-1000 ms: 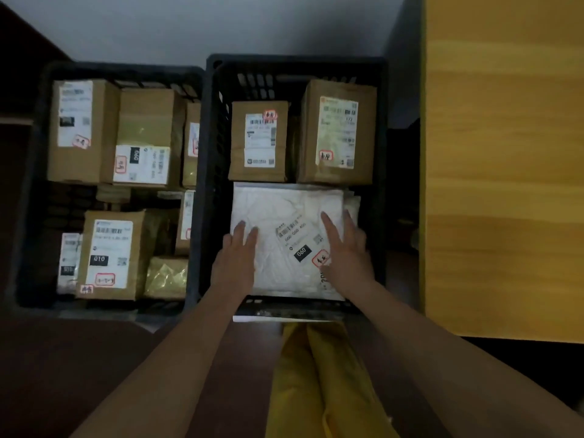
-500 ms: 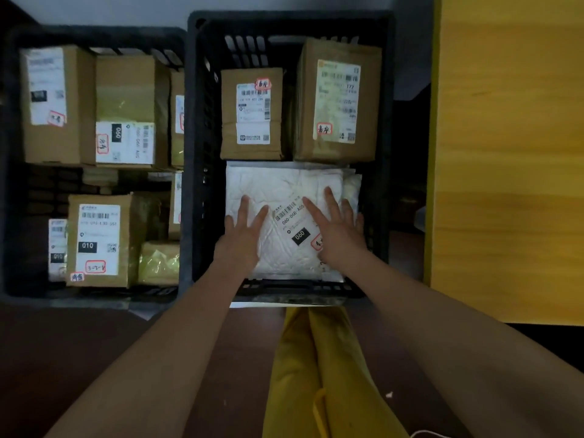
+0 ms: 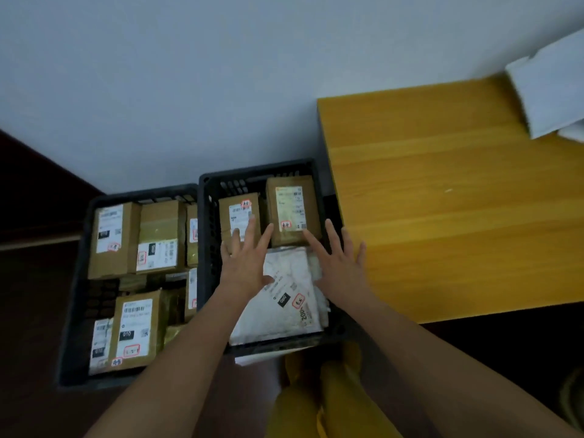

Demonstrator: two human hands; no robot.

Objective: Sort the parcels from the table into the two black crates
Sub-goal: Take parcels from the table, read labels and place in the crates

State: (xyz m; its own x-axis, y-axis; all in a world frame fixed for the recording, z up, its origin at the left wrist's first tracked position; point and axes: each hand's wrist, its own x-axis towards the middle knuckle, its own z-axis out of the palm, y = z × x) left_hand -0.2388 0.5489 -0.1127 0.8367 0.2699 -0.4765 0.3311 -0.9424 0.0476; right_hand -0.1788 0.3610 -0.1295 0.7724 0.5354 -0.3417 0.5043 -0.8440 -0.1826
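Both hands are open with the fingers spread wide, holding nothing. The left hand (image 3: pixel 245 263) and the right hand (image 3: pixel 339 263) float above the right crate (image 3: pixel 208 216). In that crate a white soft parcel (image 3: pixel 284 298) lies flat at the near end, with two brown boxes, a small one (image 3: pixel 240 216) and a taller one (image 3: pixel 290 210), standing behind it. The left crate (image 3: pixel 76 295) beside it is full of brown boxes. On the yellow table (image 3: pixel 442 200), far back by the wall, lies one more white parcel (image 3: pixel 550 90).
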